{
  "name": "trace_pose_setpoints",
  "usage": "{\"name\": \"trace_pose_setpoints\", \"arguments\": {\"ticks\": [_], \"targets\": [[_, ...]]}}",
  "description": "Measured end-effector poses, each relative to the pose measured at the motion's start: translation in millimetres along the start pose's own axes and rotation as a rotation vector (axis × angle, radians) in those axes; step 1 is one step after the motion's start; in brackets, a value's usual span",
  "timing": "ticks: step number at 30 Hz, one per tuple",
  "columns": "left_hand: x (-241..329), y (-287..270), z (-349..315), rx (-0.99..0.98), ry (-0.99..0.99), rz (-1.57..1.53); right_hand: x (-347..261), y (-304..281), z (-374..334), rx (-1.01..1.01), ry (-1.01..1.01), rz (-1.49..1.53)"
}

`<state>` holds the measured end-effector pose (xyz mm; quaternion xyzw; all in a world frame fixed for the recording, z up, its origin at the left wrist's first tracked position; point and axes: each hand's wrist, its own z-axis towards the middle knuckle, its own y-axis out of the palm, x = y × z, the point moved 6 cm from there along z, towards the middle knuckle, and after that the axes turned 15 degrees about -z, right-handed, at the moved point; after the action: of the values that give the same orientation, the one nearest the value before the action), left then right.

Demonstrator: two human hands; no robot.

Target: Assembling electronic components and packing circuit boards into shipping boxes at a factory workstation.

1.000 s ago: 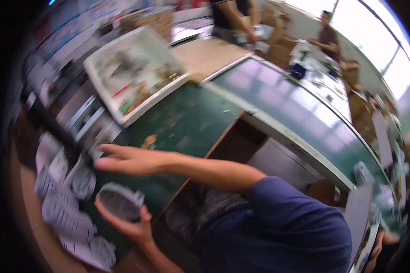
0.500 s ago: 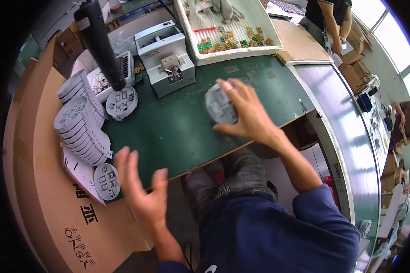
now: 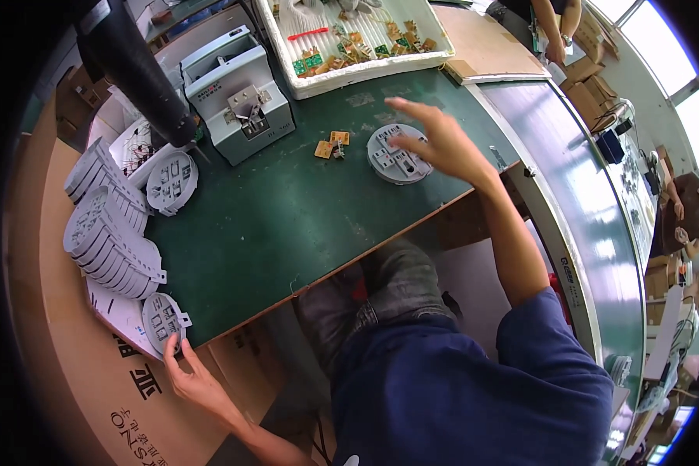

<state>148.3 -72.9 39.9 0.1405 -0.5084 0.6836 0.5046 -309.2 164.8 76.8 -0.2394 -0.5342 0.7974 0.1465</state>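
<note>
A round grey plastic housing [image 3: 400, 154] with moulded compartments lies on the right part of the green bench. My right hand [image 3: 446, 144] hovers at its right side with fingers stretched and apart, partly covering its rim. At the bench's near left corner, my left hand [image 3: 186, 377] has thumb and fingertips on the lower rim of another round grey housing [image 3: 161, 320], which has a small side tab. Beside it stand tall stacks of like housings [image 3: 109, 241]. One more housing [image 3: 172, 182] lies farther back. A few small tan circuit boards [image 3: 332, 147] sit mid-bench.
A grey bench machine [image 3: 237, 97] stands at the back, with a black tube [image 3: 136, 70] slanting down on its left. A white foam tray [image 3: 365, 74] holds loose boards. Cardboard [image 3: 54, 311] borders the left side. Another person's hand [image 3: 555, 50] shows at the far right.
My left hand has moved down and left to the near-corner housing. The right-hand housing now rests farther right, with my right hand lifted off it. Small boards now show left of it.
</note>
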Motion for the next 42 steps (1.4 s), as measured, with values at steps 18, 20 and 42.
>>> {"name": "trace_pose_setpoints", "arguments": {"ticks": [18, 20, 42], "targets": [[113, 103, 1, -0.214, 0.379, -0.116, -40, 63, 76, -0.217, -0.272, -0.053], [118, 123, 1, -0.250, 0.398, -0.130, -47, 67, 82, -0.254, -0.263, -0.047], [167, 188, 14, -0.718, -0.499, -1.429, -102, 39, 7, -0.256, 0.069, 1.319]]}}
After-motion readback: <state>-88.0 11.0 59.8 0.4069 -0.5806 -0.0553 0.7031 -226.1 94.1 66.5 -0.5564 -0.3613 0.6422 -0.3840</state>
